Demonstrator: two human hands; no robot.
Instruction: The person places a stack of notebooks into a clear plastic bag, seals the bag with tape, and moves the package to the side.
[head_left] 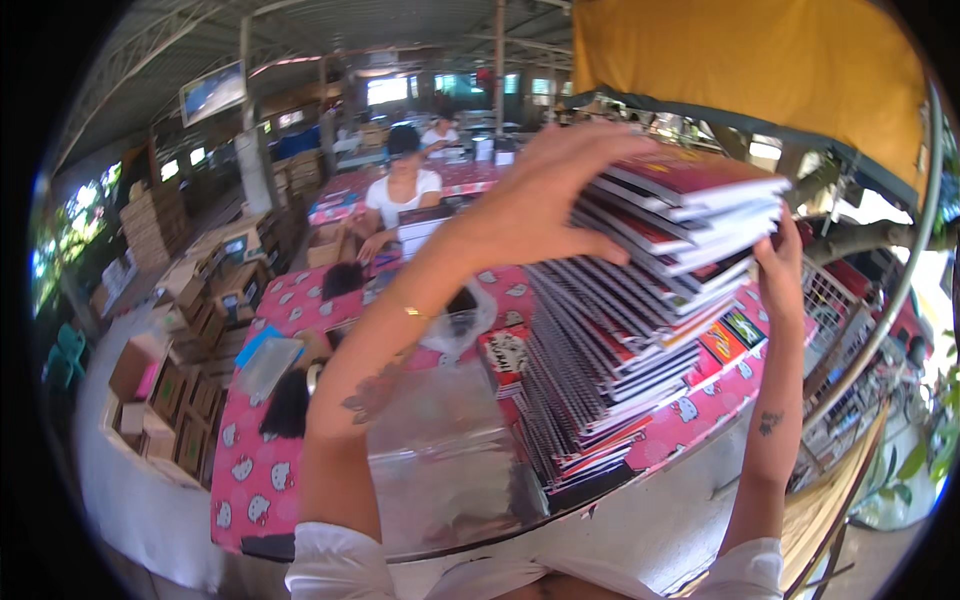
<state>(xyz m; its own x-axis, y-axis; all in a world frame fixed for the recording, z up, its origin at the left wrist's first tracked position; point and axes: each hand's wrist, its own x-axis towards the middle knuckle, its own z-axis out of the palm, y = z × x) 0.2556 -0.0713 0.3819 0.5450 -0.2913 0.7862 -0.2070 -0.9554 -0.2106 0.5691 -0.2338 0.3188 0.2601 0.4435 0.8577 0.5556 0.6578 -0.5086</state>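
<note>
Pink printed tablecloth (252, 435) | workshop roof (400, 22), cartons (155, 225) | left fingers (590, 150), right fingers (768, 265) clasp top of notebook stack (595, 350)

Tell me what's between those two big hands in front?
In the head view, the upper part of a tall notebook stack lies between the left hand and right hand.

The left hand (545, 190) is gripping the upper left edge of a tall, leaning stack of spiral notebooks (610, 330) — the right hand (782, 265) is holding its right edge. Clear plastic sleeves (440, 460) are lying beside it on a pink patterned tablecloth (240, 450) — a co-worker in white (385, 200) is facing them from beyond.
</note>
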